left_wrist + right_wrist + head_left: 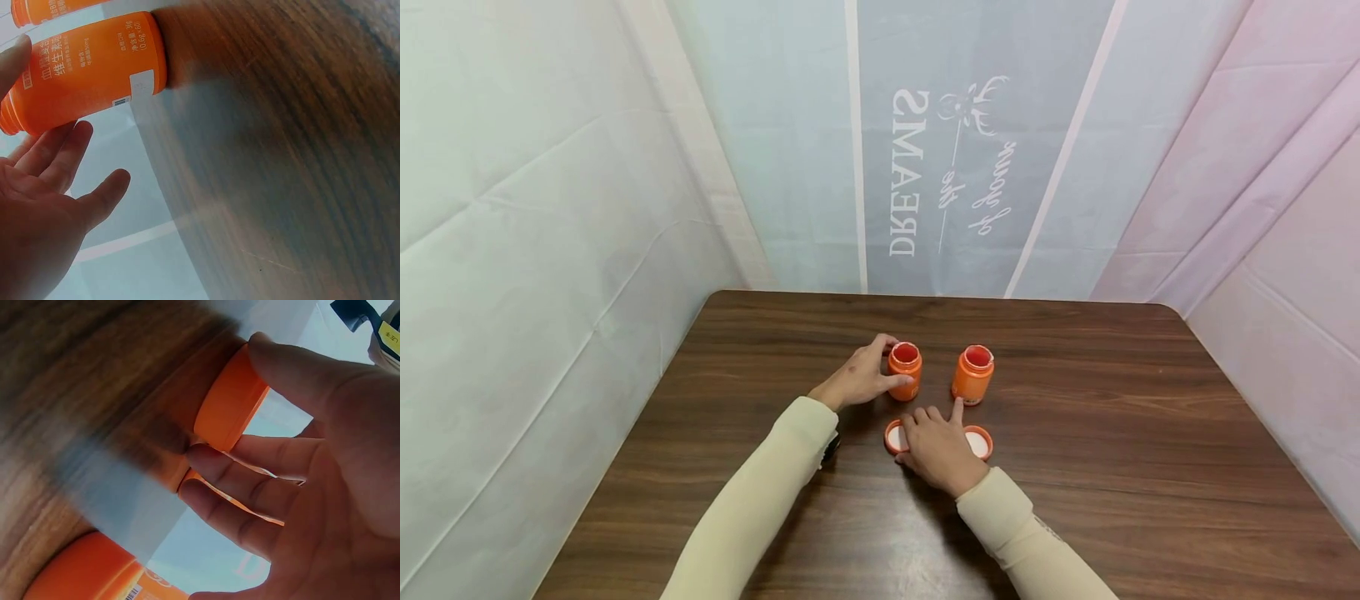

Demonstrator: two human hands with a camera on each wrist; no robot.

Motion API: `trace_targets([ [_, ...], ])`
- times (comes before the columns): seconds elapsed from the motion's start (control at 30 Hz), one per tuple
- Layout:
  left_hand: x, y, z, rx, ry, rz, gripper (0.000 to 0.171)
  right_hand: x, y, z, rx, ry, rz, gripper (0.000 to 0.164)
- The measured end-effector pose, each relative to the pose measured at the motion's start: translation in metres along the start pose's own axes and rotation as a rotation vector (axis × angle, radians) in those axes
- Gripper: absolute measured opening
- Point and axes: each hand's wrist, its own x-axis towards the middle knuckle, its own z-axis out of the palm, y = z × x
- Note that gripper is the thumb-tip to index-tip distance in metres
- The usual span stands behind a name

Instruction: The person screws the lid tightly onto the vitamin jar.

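Two open orange bottles stand side by side on the wooden table. In the head view my left hand [859, 377] holds the left bottle [912, 390], thumb in front and fingers at its far side near the neck. The left wrist view shows that bottle [94, 69] with printed white lettering and a barcode. My right hand [942, 450] pinches the left orange lid [892, 439], its white inside facing up, between thumb and fingers. In the right wrist view the pinched lid [228, 400] stands by its rim. Its outstretched index finger points toward the right bottle [972, 385].
A second lid [981, 444] lies white side up beside my right hand, partly covered by it. The brown table [1112, 433] ends at a printed blue-grey curtain [820, 167], with pale cloth walls [535, 250] on both sides. A dark device [831, 448] sits at my left wrist.
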Motion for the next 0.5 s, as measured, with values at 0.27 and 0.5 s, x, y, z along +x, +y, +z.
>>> trace_targets([
  [0.27, -0.0019, -0.0013, -0.0014, 0.004, 0.002, -0.005, 0.061, -0.0014, 0.0013, -0.0054, 0.048, -0.054, 0.010, 0.047],
  [0.5, -0.0080, -0.0025, -0.0012, -0.044, -0.007, 0.003, 0.060, -0.0075, 0.0082, -0.0086, 0.121, 0.023, -0.017, 0.045],
])
